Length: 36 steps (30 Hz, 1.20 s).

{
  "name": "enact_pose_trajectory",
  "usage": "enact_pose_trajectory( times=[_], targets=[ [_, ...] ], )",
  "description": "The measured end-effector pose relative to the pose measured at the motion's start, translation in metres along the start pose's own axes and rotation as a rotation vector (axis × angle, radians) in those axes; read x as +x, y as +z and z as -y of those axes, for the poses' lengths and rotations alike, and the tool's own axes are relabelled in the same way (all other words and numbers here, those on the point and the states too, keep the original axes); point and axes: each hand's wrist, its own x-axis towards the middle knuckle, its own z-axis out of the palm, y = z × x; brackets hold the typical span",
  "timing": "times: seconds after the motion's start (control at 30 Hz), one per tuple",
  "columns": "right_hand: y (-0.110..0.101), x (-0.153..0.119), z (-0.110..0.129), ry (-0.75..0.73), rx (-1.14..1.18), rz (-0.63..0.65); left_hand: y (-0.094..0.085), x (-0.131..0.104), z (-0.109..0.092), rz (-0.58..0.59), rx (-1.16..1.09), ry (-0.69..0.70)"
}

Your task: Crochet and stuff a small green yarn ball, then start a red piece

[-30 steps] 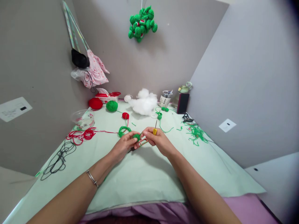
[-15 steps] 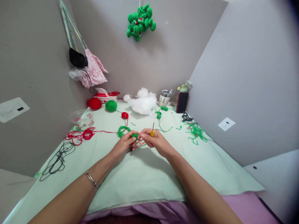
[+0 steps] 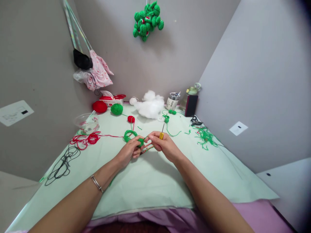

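Near the middle of the table, my left hand [image 3: 130, 151] is closed on a small green crochet piece [image 3: 140, 142], which shows between thumb and fingers. My right hand [image 3: 163, 146] is closed around a crochet hook with a yellow handle [image 3: 161, 136], its metal shaft pointing up and away. A strand of green yarn runs from the piece to my right fingertips. Red and green strands stretch between the two hands, below the piece. Just beyond my left hand lies a loose coil of green yarn [image 3: 127, 136]. Part of the crochet piece is hidden by my fingers.
Yarn balls, red [image 3: 99, 106] and green [image 3: 116, 109], sit at the back left near a tissue box [image 3: 111, 101]. White stuffing [image 3: 150, 106], a pen tin [image 3: 172, 102] and a phone [image 3: 191, 105] stand behind. Green scraps [image 3: 205, 136] lie right; black cord [image 3: 62, 165] lies left.
My right hand has shifted slightly right, away from the left, and the hook leans more to the right. A green strand now shows taut between the hands. The whole view has shifted slightly.
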Motion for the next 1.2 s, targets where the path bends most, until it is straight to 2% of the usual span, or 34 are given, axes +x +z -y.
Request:
enact_pose_trajectory(
  times=[0.23, 0.47, 0.87, 1.2],
  targets=[
    [-0.0062, 0.002, 0.0005, 0.013, 0.053, -0.069, 0.0008, -0.0028, -0.0077, 0.085, -0.178, -0.029],
    [-0.0076, 0.0027, -0.0006, 0.015, 0.074, -0.097, -0.0034, 0.0009, -0.0055, 0.028, -0.236, 0.017],
    [-0.003, -0.0005, 0.0021, 0.025, 0.043, -0.06, 0.0043, -0.0026, -0.0024, -0.042, -0.151, 0.037],
    [-0.0029, -0.0002, 0.0004, 0.018, 0.031, -0.047, 0.0046, -0.0005, 0.0004, -0.015, -0.09, 0.019]
  ],
)
